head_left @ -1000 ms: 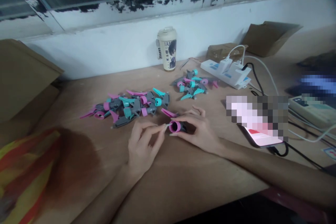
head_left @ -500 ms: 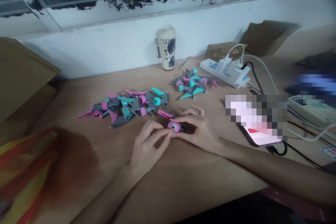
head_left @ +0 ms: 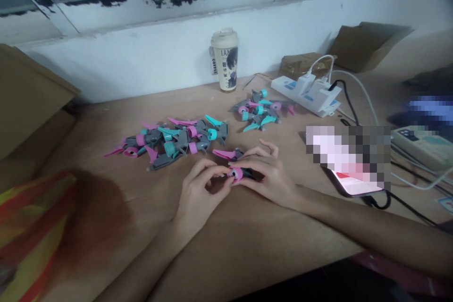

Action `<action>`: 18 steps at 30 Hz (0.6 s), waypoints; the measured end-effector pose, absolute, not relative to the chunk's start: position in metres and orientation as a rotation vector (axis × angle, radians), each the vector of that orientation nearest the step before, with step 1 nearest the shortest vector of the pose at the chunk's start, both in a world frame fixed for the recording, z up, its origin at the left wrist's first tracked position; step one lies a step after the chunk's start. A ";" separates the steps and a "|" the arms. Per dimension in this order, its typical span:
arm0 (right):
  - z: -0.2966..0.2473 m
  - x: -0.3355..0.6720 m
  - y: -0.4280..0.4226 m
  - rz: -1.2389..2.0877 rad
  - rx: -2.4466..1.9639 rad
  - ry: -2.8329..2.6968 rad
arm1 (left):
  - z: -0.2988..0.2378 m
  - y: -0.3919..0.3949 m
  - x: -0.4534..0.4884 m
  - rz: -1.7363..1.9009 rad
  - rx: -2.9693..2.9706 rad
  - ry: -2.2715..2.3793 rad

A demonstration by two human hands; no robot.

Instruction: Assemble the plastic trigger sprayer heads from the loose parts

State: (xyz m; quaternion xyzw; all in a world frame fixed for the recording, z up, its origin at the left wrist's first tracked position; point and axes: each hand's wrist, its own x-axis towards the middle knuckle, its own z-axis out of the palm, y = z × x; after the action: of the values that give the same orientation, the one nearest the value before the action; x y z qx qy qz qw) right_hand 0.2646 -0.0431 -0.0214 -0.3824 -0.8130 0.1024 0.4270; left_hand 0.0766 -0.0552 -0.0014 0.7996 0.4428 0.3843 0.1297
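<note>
A grey trigger spray head with a pink collar and pink trigger is between my hands, low over the table. My right hand is closed around its grey body, mostly hiding it. At the collar's open end, my left hand is closed, thumb and fingertips pinching the rim. Whether a small part sits in that pinch cannot be made out. Just beyond lies a heap of similar spray heads, grey with pink or teal parts. A smaller pile of spray heads lies farther back, to the right.
A lidded coffee cup stands by the wall. Right of it are a white power strip with cables and a lit phone. Cardboard rises at the left, above a blurred red-and-yellow item. The table's front edge runs below my arms.
My left thumb and fingertips have shifted around the collar's rim, and the spray head has turned slightly. My right hand keeps its hold. The whole view has moved a little.
</note>
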 end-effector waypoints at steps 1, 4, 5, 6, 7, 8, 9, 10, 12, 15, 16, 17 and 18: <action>-0.021 0.265 -0.043 0.257 -0.955 -2.036 | -0.001 -0.056 0.077 1.117 2.318 1.299; -0.021 0.265 -0.044 0.263 -0.963 -2.051 | -0.002 -0.057 0.079 1.114 2.299 1.348; -0.020 0.265 -0.044 0.264 -0.967 -2.056 | -0.002 -0.058 0.080 1.116 2.295 1.361; -0.020 0.265 -0.044 0.263 -0.970 -2.061 | -0.001 -0.058 0.080 1.120 2.291 1.368; -0.020 0.265 -0.044 0.264 -0.972 -2.064 | -0.001 -0.059 0.081 1.125 2.286 1.369; -0.020 0.265 -0.044 0.267 -0.973 -2.066 | -0.001 -0.059 0.082 1.122 2.283 1.371; -0.020 0.265 -0.045 0.270 -0.973 -2.065 | -0.001 -0.060 0.082 1.108 2.280 1.377; -0.019 0.265 -0.045 0.273 -0.971 -2.064 | 0.000 -0.061 0.082 1.086 2.278 1.388; -0.019 0.264 -0.045 0.276 -0.964 -2.067 | 0.001 -0.062 0.083 1.026 2.274 1.420; -0.019 0.264 -0.045 0.268 -0.956 -2.063 | 0.003 -0.065 0.083 0.985 2.245 1.443; -0.019 0.264 -0.045 0.267 -0.956 -2.058 | 0.003 -0.065 0.083 0.986 2.228 1.430; -0.019 0.264 -0.045 0.266 -0.958 -2.049 | 0.003 -0.065 0.083 0.991 2.214 1.408; -0.019 0.264 -0.044 0.266 -0.964 -2.041 | 0.003 -0.065 0.082 0.999 2.208 1.380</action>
State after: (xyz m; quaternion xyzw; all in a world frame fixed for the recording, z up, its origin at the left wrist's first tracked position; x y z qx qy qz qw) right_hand 0.2644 -0.0442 -0.0191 -0.3849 -0.8146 0.1062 0.4208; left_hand 0.0825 -0.0655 0.0029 0.7795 0.4871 0.3526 0.1757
